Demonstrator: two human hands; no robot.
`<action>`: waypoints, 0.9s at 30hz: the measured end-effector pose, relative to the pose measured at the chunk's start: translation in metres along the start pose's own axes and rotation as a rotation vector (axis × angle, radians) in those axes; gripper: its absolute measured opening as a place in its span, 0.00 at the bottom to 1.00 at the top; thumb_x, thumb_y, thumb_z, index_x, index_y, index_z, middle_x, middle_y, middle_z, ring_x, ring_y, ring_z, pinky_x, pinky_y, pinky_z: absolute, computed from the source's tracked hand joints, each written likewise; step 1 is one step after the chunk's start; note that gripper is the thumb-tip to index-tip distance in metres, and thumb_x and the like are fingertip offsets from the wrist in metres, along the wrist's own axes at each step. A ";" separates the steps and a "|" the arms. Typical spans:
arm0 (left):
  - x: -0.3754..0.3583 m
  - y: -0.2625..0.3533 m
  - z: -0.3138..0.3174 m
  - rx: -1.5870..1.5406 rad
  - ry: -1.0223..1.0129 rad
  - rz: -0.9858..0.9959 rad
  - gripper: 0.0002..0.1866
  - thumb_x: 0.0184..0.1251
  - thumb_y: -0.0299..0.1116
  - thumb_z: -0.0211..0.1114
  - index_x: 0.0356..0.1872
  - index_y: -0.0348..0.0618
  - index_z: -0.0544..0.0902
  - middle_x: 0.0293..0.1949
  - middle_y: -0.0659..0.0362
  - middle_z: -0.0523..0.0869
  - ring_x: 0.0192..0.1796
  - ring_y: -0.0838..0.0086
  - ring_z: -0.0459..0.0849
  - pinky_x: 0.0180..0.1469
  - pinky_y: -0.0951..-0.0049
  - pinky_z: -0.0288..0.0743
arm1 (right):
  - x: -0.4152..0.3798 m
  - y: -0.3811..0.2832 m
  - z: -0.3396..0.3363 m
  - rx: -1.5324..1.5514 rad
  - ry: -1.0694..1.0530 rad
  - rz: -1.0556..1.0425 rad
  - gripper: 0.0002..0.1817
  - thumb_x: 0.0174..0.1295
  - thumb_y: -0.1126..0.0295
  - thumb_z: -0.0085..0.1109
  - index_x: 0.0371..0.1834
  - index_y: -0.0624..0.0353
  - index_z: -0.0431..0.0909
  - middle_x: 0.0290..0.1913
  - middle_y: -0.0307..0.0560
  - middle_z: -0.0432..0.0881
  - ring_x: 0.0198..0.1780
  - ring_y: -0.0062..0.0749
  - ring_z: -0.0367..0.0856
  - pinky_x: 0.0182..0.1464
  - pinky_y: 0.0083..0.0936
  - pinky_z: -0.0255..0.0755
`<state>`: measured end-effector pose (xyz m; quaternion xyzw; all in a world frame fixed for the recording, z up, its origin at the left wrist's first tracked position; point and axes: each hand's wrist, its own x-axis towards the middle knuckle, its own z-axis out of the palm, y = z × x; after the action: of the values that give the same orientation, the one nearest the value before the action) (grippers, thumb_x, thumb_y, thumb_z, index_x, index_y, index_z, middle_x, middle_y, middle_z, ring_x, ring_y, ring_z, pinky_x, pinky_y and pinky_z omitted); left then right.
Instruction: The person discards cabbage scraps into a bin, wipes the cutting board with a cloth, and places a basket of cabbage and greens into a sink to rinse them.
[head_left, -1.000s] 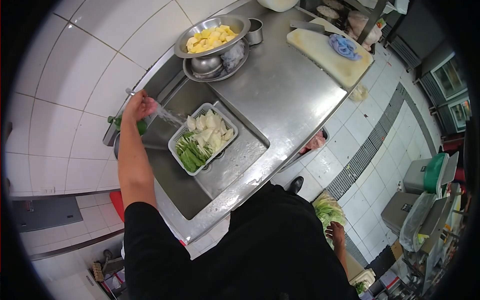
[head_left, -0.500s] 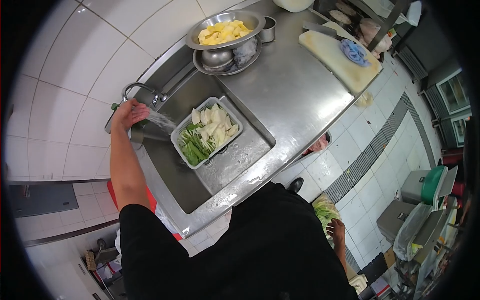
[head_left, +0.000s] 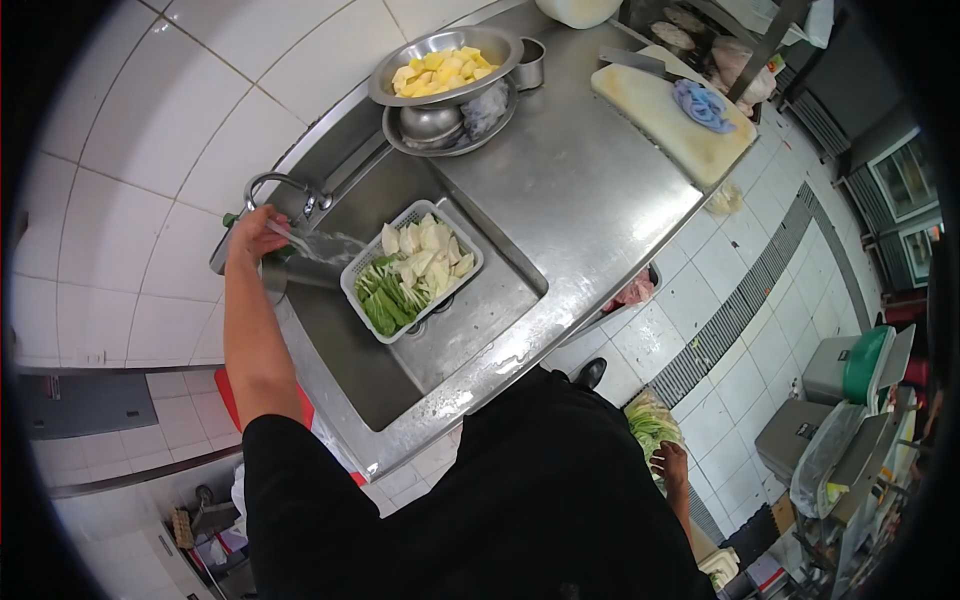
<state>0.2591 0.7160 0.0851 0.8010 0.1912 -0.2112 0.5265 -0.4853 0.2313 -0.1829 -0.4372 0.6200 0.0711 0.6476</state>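
Note:
My left hand is under the curved faucet at the sink's left end, with its fingers apart and water running over them. A stream of water falls from there towards a pale plastic basket in the steel sink. White cut pieces and green leafy vegetables fill the basket. My right hand hangs at my side on the lower right, fingers loosely spread, holding nothing. Below it lies a pile of leafy greens.
A steel bowl of yellow chunks rests on stacked bowls beside the sink. On the counter to the right are a cutting board, a knife and a blue cloth. Grey bins stand at the far right.
My left hand has shifted slightly under the faucet, with its palm turned less upward, and the water stream has changed shape. My right hand has hardly moved.

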 end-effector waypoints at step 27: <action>0.020 -0.009 -0.029 0.110 0.178 -0.061 0.13 0.59 0.38 0.54 0.30 0.38 0.78 0.29 0.53 0.84 0.30 0.67 0.83 0.33 0.70 0.81 | -0.005 0.008 -0.010 0.099 0.049 -0.025 0.15 0.63 0.61 0.54 0.47 0.57 0.72 0.30 0.39 0.77 0.27 0.26 0.79 0.25 0.20 0.70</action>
<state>0.2752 0.7475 0.0781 0.8381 0.2496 -0.1654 0.4560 -0.4985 0.2321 -0.1808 -0.4142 0.6330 0.0214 0.6537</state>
